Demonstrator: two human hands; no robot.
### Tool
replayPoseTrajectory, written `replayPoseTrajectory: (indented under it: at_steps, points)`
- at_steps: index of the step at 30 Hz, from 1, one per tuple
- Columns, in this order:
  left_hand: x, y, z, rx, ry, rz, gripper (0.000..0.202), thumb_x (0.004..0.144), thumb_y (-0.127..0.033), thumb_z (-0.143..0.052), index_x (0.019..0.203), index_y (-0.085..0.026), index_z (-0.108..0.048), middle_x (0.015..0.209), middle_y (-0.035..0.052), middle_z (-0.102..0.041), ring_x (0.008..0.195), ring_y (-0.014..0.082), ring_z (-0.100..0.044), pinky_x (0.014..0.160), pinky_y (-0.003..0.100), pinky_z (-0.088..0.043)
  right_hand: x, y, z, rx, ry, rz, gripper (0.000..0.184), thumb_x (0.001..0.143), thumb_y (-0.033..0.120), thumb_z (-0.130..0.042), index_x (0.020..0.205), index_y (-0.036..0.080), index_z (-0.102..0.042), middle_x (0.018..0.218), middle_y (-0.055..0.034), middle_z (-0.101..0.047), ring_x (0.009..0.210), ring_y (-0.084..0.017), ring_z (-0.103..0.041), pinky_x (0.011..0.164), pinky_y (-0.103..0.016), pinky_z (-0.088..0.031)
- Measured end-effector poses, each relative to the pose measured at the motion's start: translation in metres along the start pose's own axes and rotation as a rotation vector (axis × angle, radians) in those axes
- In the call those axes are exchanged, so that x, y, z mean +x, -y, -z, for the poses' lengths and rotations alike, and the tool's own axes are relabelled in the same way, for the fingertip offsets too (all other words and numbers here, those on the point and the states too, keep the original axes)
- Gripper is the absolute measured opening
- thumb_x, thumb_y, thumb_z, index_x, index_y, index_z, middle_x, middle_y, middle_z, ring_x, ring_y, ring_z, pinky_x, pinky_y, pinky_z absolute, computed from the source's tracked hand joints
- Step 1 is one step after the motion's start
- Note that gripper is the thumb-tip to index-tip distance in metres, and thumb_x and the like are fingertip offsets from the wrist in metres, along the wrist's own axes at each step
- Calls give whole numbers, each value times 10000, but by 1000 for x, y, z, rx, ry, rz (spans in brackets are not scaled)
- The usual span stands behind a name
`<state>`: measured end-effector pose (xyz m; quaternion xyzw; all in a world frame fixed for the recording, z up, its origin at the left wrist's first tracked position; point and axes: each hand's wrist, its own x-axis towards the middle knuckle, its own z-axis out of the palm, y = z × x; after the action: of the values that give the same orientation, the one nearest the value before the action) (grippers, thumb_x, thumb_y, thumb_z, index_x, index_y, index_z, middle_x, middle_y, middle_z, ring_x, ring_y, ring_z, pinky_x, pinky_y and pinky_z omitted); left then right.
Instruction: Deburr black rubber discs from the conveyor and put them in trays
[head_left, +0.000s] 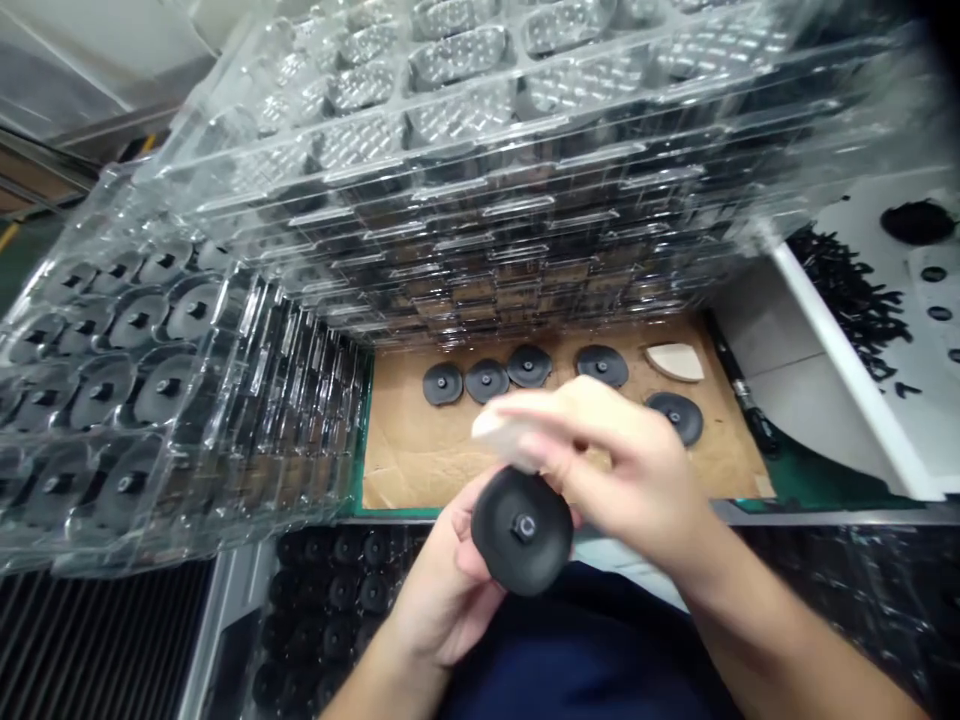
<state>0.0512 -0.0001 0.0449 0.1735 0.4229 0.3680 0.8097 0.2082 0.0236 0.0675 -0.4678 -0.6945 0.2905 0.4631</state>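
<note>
My left hand (442, 590) grips a round black disc (523, 530) with a small metal hub in its middle, holding it just in front of the bench edge. My right hand (622, 470) is closed over a small white piece (496, 428) right above the disc; motion smears the fingers. On a brown cardboard sheet (420, 450) behind my hands lie several more black discs (486, 380) and one white wedge-shaped piece (675, 361).
A tall stack of clear plastic trays (510, 200) stands at the back. A second stack (135, 380) at the left holds black discs. A white bin (847, 370) with small black parts sits at the right. Black parts lie in a tray below the bench (337, 590).
</note>
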Motion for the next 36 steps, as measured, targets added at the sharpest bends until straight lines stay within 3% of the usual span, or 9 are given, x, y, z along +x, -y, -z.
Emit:
replayPoseTrajectory:
  at_steps: [4,7,13,18,21,26,30,33,36]
  points:
    - [-7,-8,7,-199,34,32,620,612,-406,-793,1188,-306,-587,1123,38,-693,1005,259,-674,767,302,-574,-20,-54,-24,-74,-2,-384,265,908,246,-493,1120,216,-649,1066,-42,-696,893,-171,-653,711,-273,-526]
    - [-4,-7,18,-253,-35,-4,547,650,-388,-766,1165,-295,-607,1144,41,-690,1027,254,-669,818,319,-569,-50,-80,-54,-143,105,-377,297,911,255,-450,1104,196,-667,948,-73,-686,802,-182,-649,686,-302,-548]
    - [2,-6,34,-302,-86,-64,461,716,-356,-719,1157,-259,-627,1187,78,-682,1096,243,-637,917,336,-532,-87,-83,-83,-325,81,-350,331,908,278,-463,1172,170,-629,1212,-175,-536,921,-259,-589,837,-469,-509]
    - [4,-9,42,-322,-100,-84,456,728,-313,-726,1170,-259,-629,1169,80,-693,1088,240,-642,898,317,-541,-88,-95,-87,-397,64,-306,338,913,263,-434,1177,183,-628,1189,-178,-555,885,-262,-590,800,-487,-509]
    - [5,-9,44,-330,-131,-91,478,712,-298,-747,1174,-259,-628,1156,84,-695,1071,245,-648,884,332,-549,-68,-101,-82,-384,39,-306,311,927,273,-412,1084,186,-666,994,-131,-625,829,-238,-607,772,-437,-521]
    - [5,-8,44,-300,-149,-101,512,656,-294,-796,1140,-216,-649,1141,93,-691,1046,253,-650,938,389,-519,-15,-43,-64,-261,-5,-270,266,924,251,-477,1169,200,-566,1054,-65,-655,866,-172,-627,731,-288,-529]
    - [8,-2,45,-224,-118,-38,384,711,-235,-754,1082,-186,-669,1055,90,-708,988,226,-664,913,343,-525,6,15,-55,-15,139,-132,231,916,131,-450,1084,155,-608,938,-52,-656,825,-135,-622,725,-234,-504]
    - [10,-1,45,-191,-131,-35,470,700,-177,-752,1153,-220,-633,1033,60,-709,936,195,-672,834,275,-548,11,25,-52,42,347,-221,192,902,103,-492,985,182,-645,849,3,-651,752,-93,-613,689,-186,-483]
    - [9,-3,40,-159,-109,-37,414,645,-193,-795,1043,-180,-684,922,50,-724,882,191,-675,806,253,-546,12,21,-56,-40,161,-165,193,907,114,-482,1002,143,-648,907,-38,-666,826,-128,-620,756,-232,-493]
